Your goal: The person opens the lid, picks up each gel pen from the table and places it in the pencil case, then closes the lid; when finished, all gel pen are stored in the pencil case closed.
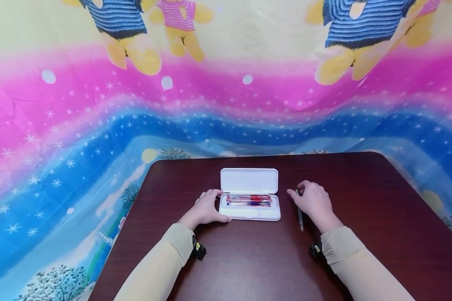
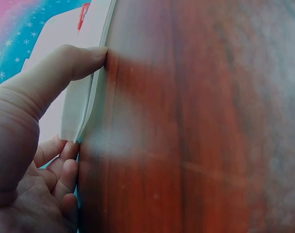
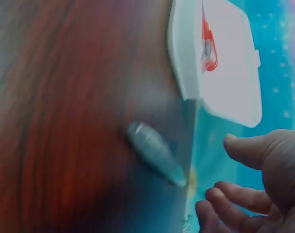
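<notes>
A white pencil case (image 1: 250,215) lies on the table with its lid (image 1: 249,180) raised at the back. Inside are several clear pens (image 1: 248,200) with red and dark blue parts. My left hand (image 1: 207,209) holds the case's left end, thumb against the front edge (image 2: 100,56) and fingers round the far side. To the right of the case, a clear pen with a greenish end (image 3: 155,150) is on the table. Just beside it is my right hand (image 1: 314,202); in the right wrist view its thumb and fingers are parted, with a gap to the pen.
A dark reddish-brown table (image 1: 248,267) with rounded far corners carries everything. Behind and beside it hangs a colourful cloth (image 1: 226,96) with bears and snowflakes. Black wrist cameras (image 1: 199,250) sit at both cuffs.
</notes>
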The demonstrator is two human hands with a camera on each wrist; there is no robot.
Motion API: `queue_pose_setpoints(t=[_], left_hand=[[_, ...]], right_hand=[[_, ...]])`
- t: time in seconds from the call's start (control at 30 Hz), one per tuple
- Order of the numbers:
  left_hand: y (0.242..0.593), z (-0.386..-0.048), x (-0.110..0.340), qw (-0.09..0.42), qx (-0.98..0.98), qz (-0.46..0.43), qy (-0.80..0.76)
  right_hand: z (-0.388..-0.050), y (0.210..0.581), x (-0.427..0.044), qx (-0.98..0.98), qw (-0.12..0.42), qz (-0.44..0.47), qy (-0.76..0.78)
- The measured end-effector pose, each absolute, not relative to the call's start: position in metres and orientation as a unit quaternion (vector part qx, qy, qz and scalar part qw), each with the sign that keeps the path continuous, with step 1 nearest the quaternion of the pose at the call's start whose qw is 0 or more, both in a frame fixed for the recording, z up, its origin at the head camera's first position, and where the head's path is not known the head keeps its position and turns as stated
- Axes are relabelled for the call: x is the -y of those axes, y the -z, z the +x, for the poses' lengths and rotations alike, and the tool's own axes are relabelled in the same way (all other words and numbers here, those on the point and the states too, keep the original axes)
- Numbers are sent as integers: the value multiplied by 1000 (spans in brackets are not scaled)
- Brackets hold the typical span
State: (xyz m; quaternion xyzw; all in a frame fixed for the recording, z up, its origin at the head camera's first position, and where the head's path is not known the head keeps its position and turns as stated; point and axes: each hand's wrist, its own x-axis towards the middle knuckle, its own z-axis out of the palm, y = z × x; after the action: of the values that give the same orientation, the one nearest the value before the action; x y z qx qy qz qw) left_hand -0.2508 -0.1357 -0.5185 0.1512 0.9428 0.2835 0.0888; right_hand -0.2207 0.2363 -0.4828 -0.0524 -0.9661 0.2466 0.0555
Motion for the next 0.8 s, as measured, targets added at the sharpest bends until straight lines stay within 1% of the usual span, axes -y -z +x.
queue_pose_setpoints(t=[0.13,0.3,0.53,0.8], left_hand=[[518,-252,137,86,-944,153,-280],[519,-252,137,84,-944,155,-279],[520,-252,136,85,-943,155,-283],[520,-251,136,84,-943,155,-282]], right_hand=[[-224,489,-247,967,3,-69,-245],[-227,493,-254,966,-32,-76,-247],[-229,495,-255,965,-39,-83,-246],[-230,500,-253,962,-32,-84,-260]])
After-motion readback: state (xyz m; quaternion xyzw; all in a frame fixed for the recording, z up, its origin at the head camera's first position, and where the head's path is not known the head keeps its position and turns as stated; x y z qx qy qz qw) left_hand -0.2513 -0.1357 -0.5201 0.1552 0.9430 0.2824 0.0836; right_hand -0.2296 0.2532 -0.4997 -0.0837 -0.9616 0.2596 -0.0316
